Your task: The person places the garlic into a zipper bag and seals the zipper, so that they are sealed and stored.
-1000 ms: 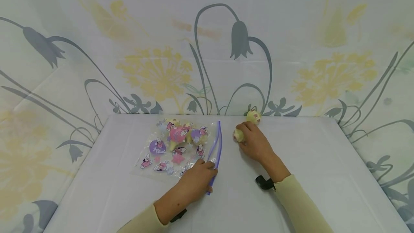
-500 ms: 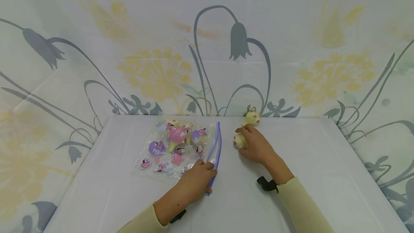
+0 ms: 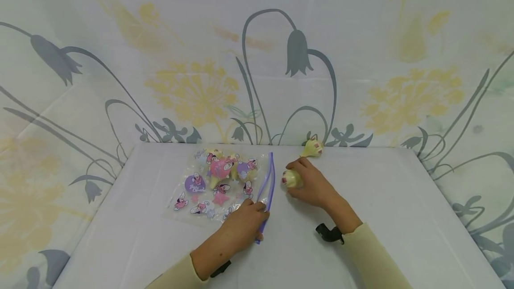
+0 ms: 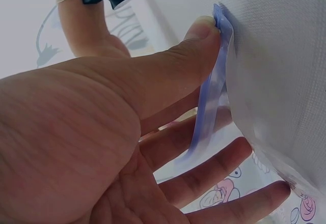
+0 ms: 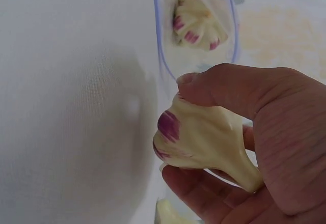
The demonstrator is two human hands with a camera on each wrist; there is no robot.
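My right hand (image 3: 314, 185) grips a cream garlic bulb (image 3: 292, 179) with purple patches, just right of the bag's mouth. In the right wrist view the thumb lies on one side of that garlic bulb (image 5: 198, 132) and the fingers on the other. My left hand (image 3: 245, 226) holds a clear zip bag (image 3: 180, 215) at the lower end of its purple zip edge (image 3: 271, 186). The thumb presses the zip strip (image 4: 206, 102) in the left wrist view. Inside the bag's parted mouth a garlic bulb (image 5: 198, 25) shows; printed pictures partly hide the bag's contents.
A second loose garlic bulb (image 3: 313, 147) lies at the back of the white table (image 3: 393, 191), close to the flower-patterned backdrop (image 3: 201, 35). Black wrist cameras sit under both wrists, the right one (image 3: 328, 233) plainly visible.
My right hand has drawn the garlic bulb a little left and nearer, away from the one at the back. The left hand and the bag have stayed in place.
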